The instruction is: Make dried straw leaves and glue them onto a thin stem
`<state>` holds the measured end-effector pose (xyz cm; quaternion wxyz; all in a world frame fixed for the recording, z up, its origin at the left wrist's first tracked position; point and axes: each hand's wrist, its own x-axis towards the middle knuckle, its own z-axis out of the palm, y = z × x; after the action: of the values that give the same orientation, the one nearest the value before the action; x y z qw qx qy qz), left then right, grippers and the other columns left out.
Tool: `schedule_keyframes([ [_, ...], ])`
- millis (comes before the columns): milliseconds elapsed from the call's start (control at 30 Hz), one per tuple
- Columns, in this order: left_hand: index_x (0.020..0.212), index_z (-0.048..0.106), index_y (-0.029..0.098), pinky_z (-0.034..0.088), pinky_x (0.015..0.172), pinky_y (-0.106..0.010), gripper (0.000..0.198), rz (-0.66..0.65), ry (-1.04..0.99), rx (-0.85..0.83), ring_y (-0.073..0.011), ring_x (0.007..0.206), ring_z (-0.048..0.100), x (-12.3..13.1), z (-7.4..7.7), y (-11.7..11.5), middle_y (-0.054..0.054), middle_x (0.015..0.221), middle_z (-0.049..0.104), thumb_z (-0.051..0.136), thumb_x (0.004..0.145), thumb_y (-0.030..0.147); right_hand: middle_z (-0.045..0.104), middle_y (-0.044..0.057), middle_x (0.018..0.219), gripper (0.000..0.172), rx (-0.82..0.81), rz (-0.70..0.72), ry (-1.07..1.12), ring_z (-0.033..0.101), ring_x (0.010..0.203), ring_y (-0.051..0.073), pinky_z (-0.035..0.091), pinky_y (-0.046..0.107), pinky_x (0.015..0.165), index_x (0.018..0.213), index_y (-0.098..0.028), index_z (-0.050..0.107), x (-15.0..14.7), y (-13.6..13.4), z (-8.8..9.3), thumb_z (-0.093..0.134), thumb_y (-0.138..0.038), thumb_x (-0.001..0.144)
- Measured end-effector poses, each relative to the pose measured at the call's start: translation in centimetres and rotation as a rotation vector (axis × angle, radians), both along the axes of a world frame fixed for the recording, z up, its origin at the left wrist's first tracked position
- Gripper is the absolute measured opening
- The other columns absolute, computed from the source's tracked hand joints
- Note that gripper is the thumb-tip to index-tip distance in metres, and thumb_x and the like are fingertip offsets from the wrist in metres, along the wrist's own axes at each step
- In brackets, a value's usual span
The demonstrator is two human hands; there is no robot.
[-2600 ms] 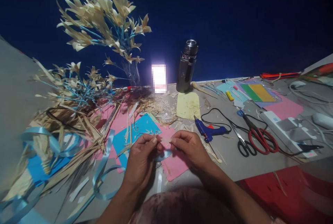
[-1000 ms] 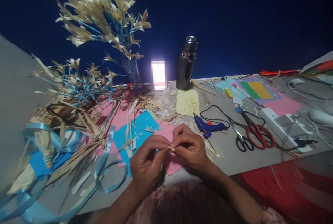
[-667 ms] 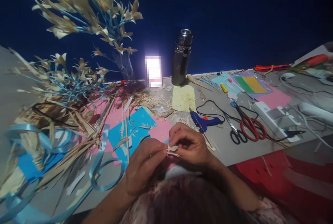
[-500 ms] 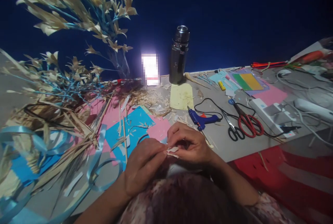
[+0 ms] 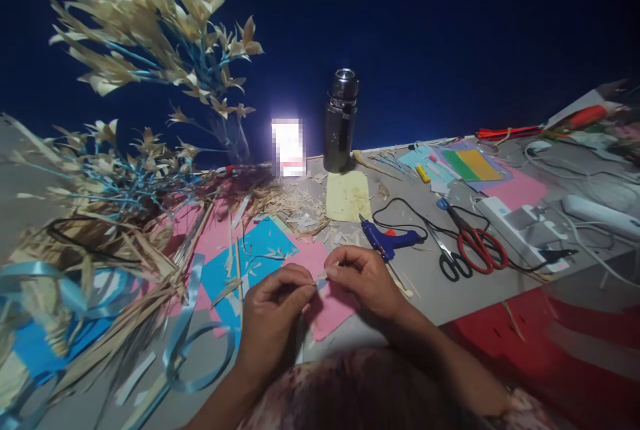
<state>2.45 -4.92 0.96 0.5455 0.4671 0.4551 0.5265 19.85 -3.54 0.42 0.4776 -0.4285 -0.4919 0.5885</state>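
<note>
Pinching a small straw strip at lower centre, left hand and right hand are closed on it; splitting is risked if it is overbent.

The small strip is pale straw, set against a pink sheet at the near edge of the grey table. Left of it lies a bright blue sheet, and toward the far edge a pale yellow sheet. The glue gun is blue with an orange trigger. Red-handled scissors lie by black-handled scissors. The ribbon is light blue and glossy, the flask dark steel. The leafy sprays are straw-yellow on blue stems.
</note>
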Motion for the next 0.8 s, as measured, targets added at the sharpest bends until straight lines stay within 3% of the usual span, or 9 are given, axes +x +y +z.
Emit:
schedule_keyframes([
  [267, 0.068, 0.077, 0.021, 0.051, 0.064, -0.026, 0.007, -0.017, 0.074, -0.098, -0.0172, 0.067, 0.064, -0.5, 0.2, 0.2, -0.003, 0.072, 0.072, 0.084, 0.069, 0.021, 0.063, 0.001, 0.071, 0.021, 0.005, 0.037, -0.048, 0.052, 0.065, 0.013, 0.041, 0.024, 0.058, 0.077, -0.017, 0.068, -0.3, -0.1, 0.3, 0.070, -0.037, 0.082],
  [433, 0.074, 0.075, 0.019, 0.048, 0.060, -0.023, 0.015, 0.002, 0.046, -0.171, -0.0142, 0.064, 0.061, -0.7, -0.1, 0.3, -0.001, 0.069, 0.069, 0.087, 0.066, 0.022, 0.064, 0.002, 0.070, 0.024, 0.017, 0.065, -0.088, 0.054, 0.066, 0.014, 0.042, 0.024, 0.058, 0.076, -0.017, 0.070, -0.3, -0.2, 0.3, 0.069, -0.040, 0.083],
  [533, 0.080, 0.074, 0.019, 0.048, 0.060, -0.023, 0.021, -0.048, -0.004, -0.242, -0.0137, 0.063, 0.061, -0.9, -0.3, 0.2, -0.001, 0.069, 0.069, 0.089, 0.065, 0.023, 0.065, 0.002, 0.069, 0.025, 0.008, 0.092, -0.086, 0.054, 0.064, 0.014, 0.041, 0.024, 0.057, 0.075, -0.016, 0.070, -0.3, -0.3, 0.2, 0.068, -0.040, 0.084],
  [800, 0.072, 0.071, 0.015, 0.045, 0.055, -0.023, 0.024, -0.199, -0.123, -0.354, -0.0119, 0.055, 0.055, -1.0, -1.2, 0.5, -0.001, 0.061, 0.064, 0.087, 0.071, 0.033, 0.064, 0.001, 0.067, 0.030, -0.052, 0.100, -0.092, 0.055, 0.061, 0.013, 0.041, 0.024, 0.055, 0.072, -0.016, 0.069, -0.4, -0.1, -0.3, 0.069, -0.044, 0.084],
])
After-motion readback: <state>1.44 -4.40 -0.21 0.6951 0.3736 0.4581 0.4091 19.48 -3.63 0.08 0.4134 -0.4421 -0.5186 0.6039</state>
